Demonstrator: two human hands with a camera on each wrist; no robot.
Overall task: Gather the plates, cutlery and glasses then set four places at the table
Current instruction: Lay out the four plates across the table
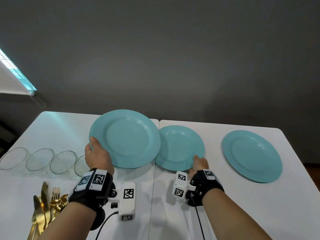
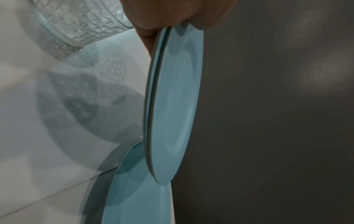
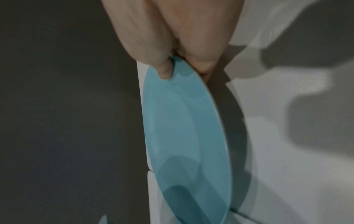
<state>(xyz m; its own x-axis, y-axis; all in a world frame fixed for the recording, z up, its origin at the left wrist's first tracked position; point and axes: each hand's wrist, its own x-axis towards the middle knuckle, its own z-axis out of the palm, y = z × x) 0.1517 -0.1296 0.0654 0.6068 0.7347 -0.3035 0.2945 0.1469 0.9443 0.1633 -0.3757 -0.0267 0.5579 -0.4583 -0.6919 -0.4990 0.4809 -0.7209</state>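
Two teal plates held over the bench

Left hand gripped the raised plates; right hand pinched the middle plate beside them, fingers clamped on its rim.

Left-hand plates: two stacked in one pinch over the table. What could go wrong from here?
1. The left hand grips the stacked teal plates only at the rim; the left wrist view shows two edges, so one may slide off.
2. That stack overhangs the plate that the right hand pinches; they could knock.
3. The glass tumblers stand close by the left hand.
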